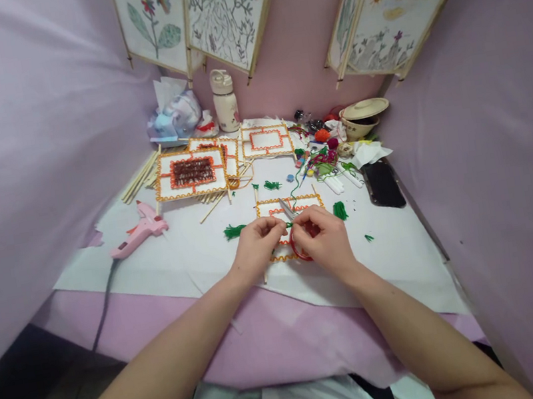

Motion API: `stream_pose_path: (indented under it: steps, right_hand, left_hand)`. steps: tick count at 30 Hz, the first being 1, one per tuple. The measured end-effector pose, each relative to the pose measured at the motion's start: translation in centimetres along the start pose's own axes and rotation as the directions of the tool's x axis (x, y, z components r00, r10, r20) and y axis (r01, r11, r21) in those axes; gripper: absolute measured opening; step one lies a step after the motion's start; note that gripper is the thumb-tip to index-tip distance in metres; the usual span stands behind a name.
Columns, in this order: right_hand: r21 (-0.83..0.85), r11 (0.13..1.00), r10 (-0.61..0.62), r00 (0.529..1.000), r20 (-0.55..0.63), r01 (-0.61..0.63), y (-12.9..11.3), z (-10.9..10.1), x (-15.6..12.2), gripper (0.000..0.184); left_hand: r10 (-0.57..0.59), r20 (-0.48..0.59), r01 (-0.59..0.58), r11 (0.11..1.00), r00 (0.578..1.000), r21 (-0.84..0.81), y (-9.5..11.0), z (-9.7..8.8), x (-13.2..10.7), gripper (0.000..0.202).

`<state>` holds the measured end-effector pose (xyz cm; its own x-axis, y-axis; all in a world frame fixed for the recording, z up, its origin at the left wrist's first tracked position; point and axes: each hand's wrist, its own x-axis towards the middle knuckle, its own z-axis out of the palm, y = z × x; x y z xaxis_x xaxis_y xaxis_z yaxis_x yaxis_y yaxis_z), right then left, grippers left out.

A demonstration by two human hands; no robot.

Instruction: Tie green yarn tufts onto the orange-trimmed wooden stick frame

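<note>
Centrally, left hand [257,245] pinches green yarn [289,225]; right hand [327,240] grips red scissors [295,247]. Best keep that yarn taut, blades close.

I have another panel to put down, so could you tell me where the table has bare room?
Bare white paper lies between the pink glue gun and the left hand pinching green yarn, and again right of the right hand holding the scissors, below the phone. The back is crowded: trimmed panels, yarn pile, bowl.
</note>
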<state>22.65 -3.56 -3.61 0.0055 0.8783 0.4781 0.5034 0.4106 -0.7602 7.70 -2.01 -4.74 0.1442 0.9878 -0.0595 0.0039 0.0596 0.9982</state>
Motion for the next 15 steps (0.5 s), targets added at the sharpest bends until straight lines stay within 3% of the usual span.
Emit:
stream_pose_path:
  steps: [3,6,12,15]
  right_hand:
    - [0.166,0.962,0.209,0.976,0.06,-0.216,0.4,-0.1,0.2,0.007]
    - [0.273,0.894,0.336,0.934,0.117,-0.356,0.7,-0.2,0.5,0.007]
    - [0.36,0.824,0.42,0.898,0.129,-0.437,0.8,-0.3,0.7,0.008]
    - [0.37,0.812,0.432,0.891,0.141,-0.452,0.7,-0.4,0.7,0.009]
  left_hand:
    - [-0.089,0.04,0.094,0.985,0.995,-0.148,-0.1,0.1,0.1,0.022]
    - [-0.13,0.068,0.142,0.965,0.989,-0.221,0.2,0.1,0.1,0.023]
    - [-0.113,0.045,0.121,0.953,0.993,-0.278,0.8,0.2,0.0,0.027]
    - [-0.079,0.053,0.089,0.974,0.995,-0.208,1.1,-0.1,0.0,0.02]
